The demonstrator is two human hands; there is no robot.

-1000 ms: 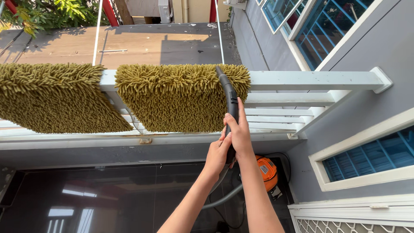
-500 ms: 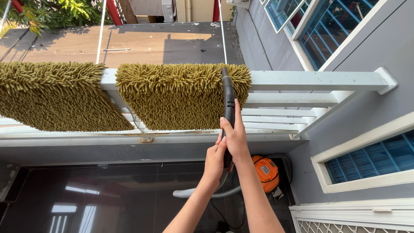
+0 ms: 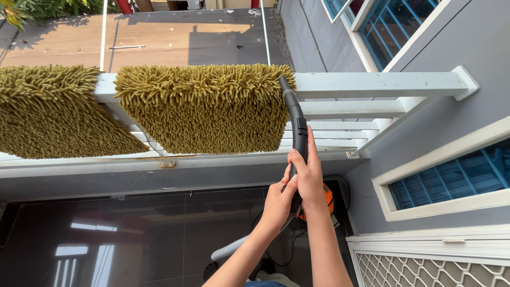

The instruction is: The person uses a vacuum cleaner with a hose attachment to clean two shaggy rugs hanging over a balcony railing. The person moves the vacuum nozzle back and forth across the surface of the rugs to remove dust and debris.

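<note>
both hands grip a black vacuum nozzle [image 3: 297, 125] that slants up to the right edge of a shaggy olive mat [image 3: 204, 109] hung over a white railing [image 3: 372, 84]. the right hand [image 3: 309, 178] wraps the tube higher up, fingers stretched along it; the left hand [image 3: 279, 201] clenches it just below, touching the right. the nozzle tip meets the mat's top right corner. a second olive mat [image 3: 50, 111] hangs to the left. an orange vacuum cleaner [image 3: 328, 197] sits on the dark floor [image 3: 133, 234] below, mostly hidden behind the hands.
</note>
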